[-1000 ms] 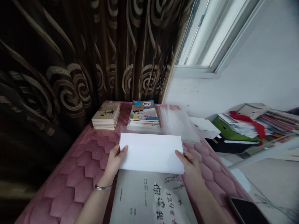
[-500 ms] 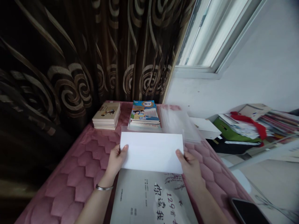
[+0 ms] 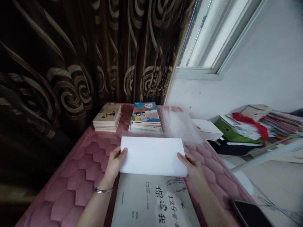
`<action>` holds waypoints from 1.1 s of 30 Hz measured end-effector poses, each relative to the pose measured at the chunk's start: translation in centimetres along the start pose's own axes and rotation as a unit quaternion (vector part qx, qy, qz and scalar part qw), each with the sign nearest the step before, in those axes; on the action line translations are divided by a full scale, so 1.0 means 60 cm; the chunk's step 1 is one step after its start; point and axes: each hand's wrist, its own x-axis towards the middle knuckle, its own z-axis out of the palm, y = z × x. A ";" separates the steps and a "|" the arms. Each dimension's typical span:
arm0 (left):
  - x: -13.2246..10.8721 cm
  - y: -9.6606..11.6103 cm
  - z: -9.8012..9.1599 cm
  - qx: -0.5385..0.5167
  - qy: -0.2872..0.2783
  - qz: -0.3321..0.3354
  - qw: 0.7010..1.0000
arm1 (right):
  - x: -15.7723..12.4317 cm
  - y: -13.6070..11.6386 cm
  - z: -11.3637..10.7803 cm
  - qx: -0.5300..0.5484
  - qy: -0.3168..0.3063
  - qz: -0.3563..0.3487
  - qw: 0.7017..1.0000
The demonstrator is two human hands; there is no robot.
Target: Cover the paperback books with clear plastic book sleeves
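My left hand [image 3: 117,160] grips the left edge of a white sheet of paper [image 3: 152,156], thumb on top and fingers beneath. At the opposite edge, my right hand [image 3: 193,162] pinches it the same way. Whether it is one sheet or several, I cannot tell. A clear plastic edge [image 3: 125,133] shows just beyond the paper's far side. Under and nearer than the paper lies a large pale grey book [image 3: 142,201] with dark handwritten-style characters and a branch of blossom on its cover; its far end is hidden by the paper.
Small tan books [image 3: 107,116] are stacked at the back left. Beside them is a pile of textbooks [image 3: 145,115], blue on top. Clear plastic sleeves [image 3: 181,126] lie right of it on the pink quilted surface [image 3: 87,170]. A phone [image 3: 251,212] lies near right.
The white paper has come slightly down toward me and a little left, with both hands still on its edges. The whole view has shifted slightly.
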 end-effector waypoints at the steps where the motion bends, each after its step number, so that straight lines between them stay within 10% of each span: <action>1: 0.001 -0.001 -0.001 0.008 0.001 0.007 1.000 | 0.002 0.002 -0.001 0.009 -0.008 0.009 1.000; 33: 0.003 -0.003 0.002 0.163 0.025 0.062 0.984 | -0.008 -0.026 0.013 -0.064 0.047 0.004 0.997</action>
